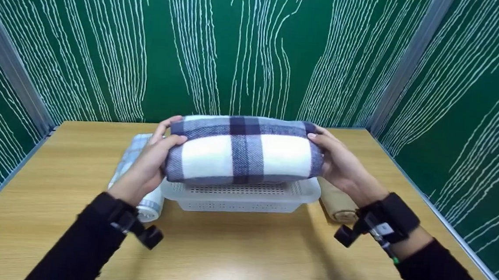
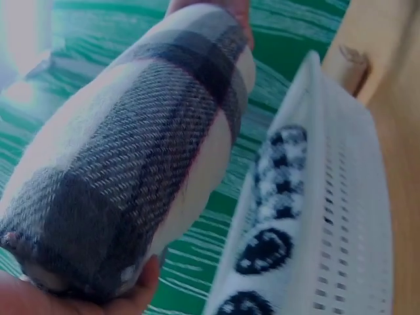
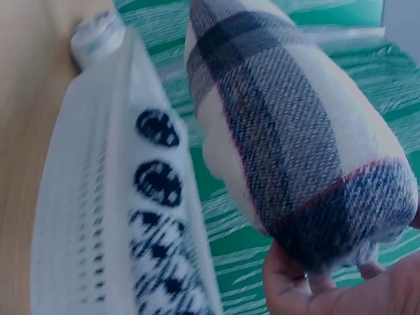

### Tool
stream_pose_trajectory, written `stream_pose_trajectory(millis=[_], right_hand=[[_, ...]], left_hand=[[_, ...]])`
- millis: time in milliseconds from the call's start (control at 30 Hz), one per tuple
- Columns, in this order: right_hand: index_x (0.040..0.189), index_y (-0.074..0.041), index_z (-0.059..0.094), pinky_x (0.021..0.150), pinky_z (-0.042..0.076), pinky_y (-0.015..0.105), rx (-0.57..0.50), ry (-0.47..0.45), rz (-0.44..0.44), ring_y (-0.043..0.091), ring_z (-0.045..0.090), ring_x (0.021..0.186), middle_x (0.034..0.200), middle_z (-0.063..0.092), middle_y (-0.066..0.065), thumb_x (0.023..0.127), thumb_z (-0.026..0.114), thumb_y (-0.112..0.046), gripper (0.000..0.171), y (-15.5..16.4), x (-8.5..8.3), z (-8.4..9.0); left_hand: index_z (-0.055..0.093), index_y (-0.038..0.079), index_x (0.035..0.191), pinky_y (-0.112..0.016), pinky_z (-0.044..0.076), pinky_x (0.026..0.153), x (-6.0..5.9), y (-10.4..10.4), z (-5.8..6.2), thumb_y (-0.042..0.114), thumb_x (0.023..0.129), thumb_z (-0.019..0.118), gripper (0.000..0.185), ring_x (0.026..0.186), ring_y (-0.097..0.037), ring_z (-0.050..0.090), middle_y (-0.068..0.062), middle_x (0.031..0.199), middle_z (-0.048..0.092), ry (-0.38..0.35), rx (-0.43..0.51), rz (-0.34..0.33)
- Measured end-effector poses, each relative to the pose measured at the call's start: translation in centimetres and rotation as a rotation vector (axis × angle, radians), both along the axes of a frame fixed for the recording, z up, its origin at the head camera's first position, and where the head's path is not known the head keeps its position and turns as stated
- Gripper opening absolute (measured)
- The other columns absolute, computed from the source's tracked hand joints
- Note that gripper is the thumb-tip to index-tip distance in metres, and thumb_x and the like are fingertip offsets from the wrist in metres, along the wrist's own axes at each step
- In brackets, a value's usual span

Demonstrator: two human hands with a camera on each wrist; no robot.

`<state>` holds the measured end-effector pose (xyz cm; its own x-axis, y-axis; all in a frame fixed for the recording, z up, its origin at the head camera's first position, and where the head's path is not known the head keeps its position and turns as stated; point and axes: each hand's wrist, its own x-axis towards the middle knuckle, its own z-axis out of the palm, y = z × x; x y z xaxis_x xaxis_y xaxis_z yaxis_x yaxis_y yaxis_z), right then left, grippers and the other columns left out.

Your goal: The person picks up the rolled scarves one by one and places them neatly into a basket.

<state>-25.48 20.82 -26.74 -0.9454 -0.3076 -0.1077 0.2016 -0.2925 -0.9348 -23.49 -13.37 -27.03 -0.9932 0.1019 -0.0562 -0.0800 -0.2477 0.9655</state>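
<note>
A thick rolled blanket [image 1: 242, 150] of soft woven fleece, plaid in white, grey and navy, is hanging in the air just above a white plastic basket [image 1: 241, 196] with perforated walls, which is sitting on a pale wooden desk [image 1: 241, 253]. The left hand [image 1: 153, 162] is cupping one end of the roll, thumb lying over the top and fingers curling around the end, while the right hand [image 1: 340, 164] is clasping the other end the same way, so each grip is grasping the blanket. In the wrist views a black-and-white patterned cloth [image 2: 275, 197] is lying inside the basket, though blur is leaving its pattern hard to read. A pale checked rolled towel [image 1: 141, 180] is sitting left of the basket, mostly hidden by the left hand, and a tan roll [image 1: 337, 203] is lying right of it, partly covered by the right wrist.
</note>
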Motion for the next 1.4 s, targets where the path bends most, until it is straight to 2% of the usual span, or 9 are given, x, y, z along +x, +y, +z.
stream_pose_trajectory(millis=[133,267,400,533,700,833,1100,1233,1400], right_hand=[[0.136,-0.026,0.030,0.083,0.042,0.037,0.053,0.007,-0.032,0.021,0.049,0.098,0.122,0.042,0.006,0.087,0.053,-0.020,0.054,0.0,-1.8,-1.7],[0.136,-0.025,0.030,0.085,0.041,0.037,0.089,-0.003,-0.048,0.021,0.047,0.102,0.124,0.042,0.005,0.085,0.055,-0.020,0.057,-0.1,-2.9,-3.3],[0.137,-0.024,0.028,0.083,0.042,0.035,0.112,-0.028,-0.051,0.021,0.048,0.100,0.124,0.042,0.005,0.085,0.055,-0.018,0.059,0.0,-3.2,-4.3],[0.134,-0.024,0.032,0.080,0.043,0.034,0.130,-0.036,-0.036,0.020,0.051,0.095,0.121,0.042,0.006,0.085,0.054,-0.014,0.054,0.1,-3.3,-5.3],[0.123,-0.023,0.038,0.075,0.043,0.031,0.178,-0.029,-0.010,0.018,0.051,0.090,0.119,0.039,0.007,0.087,0.051,-0.013,0.040,0.1,-3.5,-6.2],[0.121,-0.022,0.038,0.074,0.043,0.030,0.231,-0.028,-0.011,0.018,0.049,0.091,0.120,0.036,0.007,0.089,0.047,-0.012,0.035,-0.1,-3.5,-6.3],[0.129,-0.016,0.030,0.082,0.041,0.034,0.309,-0.003,0.045,0.022,0.043,0.102,0.132,0.025,0.013,0.092,0.036,-0.006,0.039,-0.3,-3.5,-6.1],[0.132,-0.014,0.027,0.084,0.040,0.036,0.363,0.003,0.081,0.025,0.041,0.105,0.135,0.023,0.016,0.093,0.033,-0.007,0.040,-0.1,-3.6,-6.0],[0.134,-0.012,0.022,0.085,0.040,0.036,0.416,-0.007,0.108,0.025,0.042,0.104,0.134,0.024,0.018,0.094,0.028,-0.007,0.041,0.4,-3.9,-6.1]], left_hand=[[0.037,0.025,0.128,-0.035,0.029,0.087,-1.9,0.4,-1.8,0.009,0.084,0.047,0.048,0.108,-0.024,0.035,-0.007,0.126,0.036,0.016,-0.020,0.059],[0.036,0.022,0.130,-0.037,0.022,0.095,-3.1,0.6,-3.6,0.006,0.083,0.046,0.051,0.116,-0.023,0.028,-0.004,0.136,0.027,0.038,-0.071,0.086],[0.034,0.020,0.129,-0.039,0.017,0.100,-3.6,0.4,-4.8,0.007,0.082,0.046,0.050,0.120,-0.023,0.023,-0.005,0.139,0.020,0.047,-0.120,0.075],[0.031,0.019,0.130,-0.039,0.017,0.101,-3.8,0.3,-5.7,0.005,0.083,0.044,0.051,0.121,-0.023,0.022,-0.007,0.139,0.017,0.024,-0.150,0.040],[0.028,0.022,0.132,-0.042,0.020,0.100,-3.9,0.0,-6.2,0.007,0.087,0.043,0.050,0.122,-0.025,0.023,-0.009,0.141,0.016,-0.032,-0.192,-0.015],[0.027,0.025,0.134,-0.044,0.023,0.096,-4.1,-0.2,-6.4,0.009,0.089,0.044,0.050,0.120,-0.027,0.026,-0.011,0.141,0.017,-0.058,-0.239,-0.044],[0.023,0.013,0.136,-0.043,0.019,0.102,-3.9,-0.1,-6.8,0.010,0.090,0.046,0.051,0.126,-0.029,0.020,-0.016,0.142,0.015,-0.033,-0.367,-0.075],[0.024,0.009,0.135,-0.042,0.017,0.104,-3.6,0.1,-7.0,0.009,0.089,0.047,0.052,0.127,-0.029,0.018,-0.018,0.142,0.015,-0.035,-0.386,-0.076],[0.024,0.007,0.135,-0.042,0.021,0.102,-3.2,0.9,-7.1,0.007,0.088,0.049,0.053,0.125,-0.030,0.023,-0.019,0.140,0.017,-0.056,-0.396,-0.094]])
